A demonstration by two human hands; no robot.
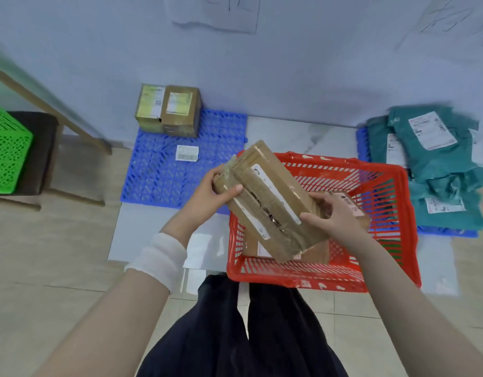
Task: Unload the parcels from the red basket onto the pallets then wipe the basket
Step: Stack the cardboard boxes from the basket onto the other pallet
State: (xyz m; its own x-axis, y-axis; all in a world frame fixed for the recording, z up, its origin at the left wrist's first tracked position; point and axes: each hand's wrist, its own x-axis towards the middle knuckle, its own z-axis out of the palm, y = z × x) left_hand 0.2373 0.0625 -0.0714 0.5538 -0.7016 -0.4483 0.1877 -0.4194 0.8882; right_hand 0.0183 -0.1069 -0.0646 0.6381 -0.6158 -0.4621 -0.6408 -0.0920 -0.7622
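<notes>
The cardboard parcel (273, 202) is held tilted over the red basket (297, 281). It is gripped at its far left end by the left hand (210, 194) and at its right edge by the right hand (335, 216), with the fingers of both curled round it. Other brown parcels (316, 250) are seen beneath it, inside the basket. Two small boxes (168, 110) are set side by side, touching, at the back of the left blue pallet (158, 180) — a loose label (187, 153) lies near them. Teal mailer bags (436, 159) are piled on the right blue pallet (361, 142).

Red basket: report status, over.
Left hand and right hand grip a taped cardboard parcel over the red basket. Another cardboard box inside. Blue pallet ahead-left, nothing between.
</notes>
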